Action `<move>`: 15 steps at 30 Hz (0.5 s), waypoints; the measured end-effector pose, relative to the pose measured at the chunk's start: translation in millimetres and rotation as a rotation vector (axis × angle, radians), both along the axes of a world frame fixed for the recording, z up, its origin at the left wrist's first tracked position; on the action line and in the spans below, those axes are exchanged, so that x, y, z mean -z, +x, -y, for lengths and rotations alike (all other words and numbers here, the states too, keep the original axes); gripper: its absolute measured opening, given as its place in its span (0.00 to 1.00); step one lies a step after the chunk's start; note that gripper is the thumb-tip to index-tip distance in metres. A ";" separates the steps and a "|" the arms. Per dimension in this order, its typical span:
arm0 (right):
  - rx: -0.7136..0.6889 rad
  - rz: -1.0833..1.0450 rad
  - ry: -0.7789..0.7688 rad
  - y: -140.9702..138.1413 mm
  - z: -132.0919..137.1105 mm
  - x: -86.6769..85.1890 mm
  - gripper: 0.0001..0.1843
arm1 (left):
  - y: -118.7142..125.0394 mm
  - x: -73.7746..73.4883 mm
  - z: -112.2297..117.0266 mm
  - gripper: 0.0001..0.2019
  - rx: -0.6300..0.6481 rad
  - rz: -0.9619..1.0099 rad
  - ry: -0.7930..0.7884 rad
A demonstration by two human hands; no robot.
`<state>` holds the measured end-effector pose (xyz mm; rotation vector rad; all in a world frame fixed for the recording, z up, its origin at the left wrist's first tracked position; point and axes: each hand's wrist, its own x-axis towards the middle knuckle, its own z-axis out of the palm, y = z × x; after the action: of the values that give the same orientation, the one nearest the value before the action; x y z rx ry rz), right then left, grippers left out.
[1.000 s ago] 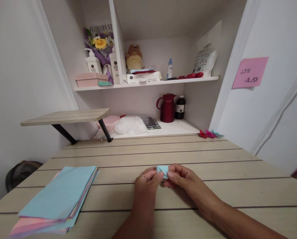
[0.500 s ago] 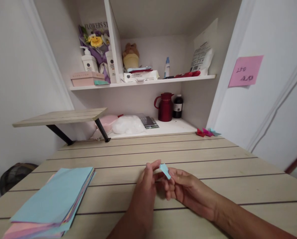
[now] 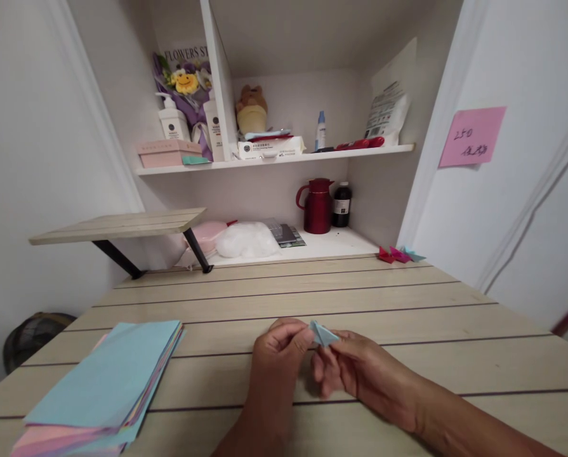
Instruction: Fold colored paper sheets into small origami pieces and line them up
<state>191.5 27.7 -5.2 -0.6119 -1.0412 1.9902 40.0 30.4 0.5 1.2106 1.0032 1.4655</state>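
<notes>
Between my two hands, a little above the table, is a small piece of folded light blue paper (image 3: 323, 334) with triangular creased faces. My left hand (image 3: 280, 354) pinches its left corner between thumb and forefinger. On the opposite side, my right hand (image 3: 360, 365) grips the right edge, with its lower fingers curled underneath. At the left of the table lies a stack of coloured paper (image 3: 105, 374), light blue on top with pink and purple sheets below. Several small folded paper shapes (image 3: 400, 255) in red, magenta and light blue stand at the table's far right edge.
The slatted wooden table (image 3: 207, 381) meets a white shelf unit at the back. A small raised wooden shelf (image 3: 122, 225) on black legs stands back left. Behind are a red jug (image 3: 318, 206), a dark bottle (image 3: 342, 204) and a white plastic bag (image 3: 248, 239).
My left thumb and forefinger have closed on the paper's left corner. The folded paper has turned and now shows its triangular face. My right hand keeps its hold.
</notes>
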 end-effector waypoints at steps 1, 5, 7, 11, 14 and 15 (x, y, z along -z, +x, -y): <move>0.091 0.074 0.027 1.8 -1.1 -1.5 0.18 | -0.7 1.9 -0.7 0.07 -0.039 -0.032 0.009; 0.386 0.302 0.184 13.4 -8.2 -7.5 0.21 | -1.6 10.8 -1.5 0.06 -0.152 -0.174 0.064; 0.435 0.379 0.284 18.0 -11.4 -9.7 0.20 | -0.8 12.1 -0.5 0.07 -0.172 -0.232 0.091; 0.437 0.479 0.441 18.7 -13.2 -10.3 0.17 | 1.7 6.4 3.3 0.08 -0.149 -0.330 0.104; 0.427 0.582 0.535 16.1 -11.9 -8.5 0.13 | 2.2 2.2 5.1 0.08 -0.132 -0.357 0.103; 0.418 0.623 0.560 15.6 -11.4 -7.9 0.11 | 2.1 2.1 5.2 0.08 -0.133 -0.359 0.106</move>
<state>207.1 39.0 2.7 -1.0545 -1.6012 1.0807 42.1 25.3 -1.7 1.5458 1.2795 1.4468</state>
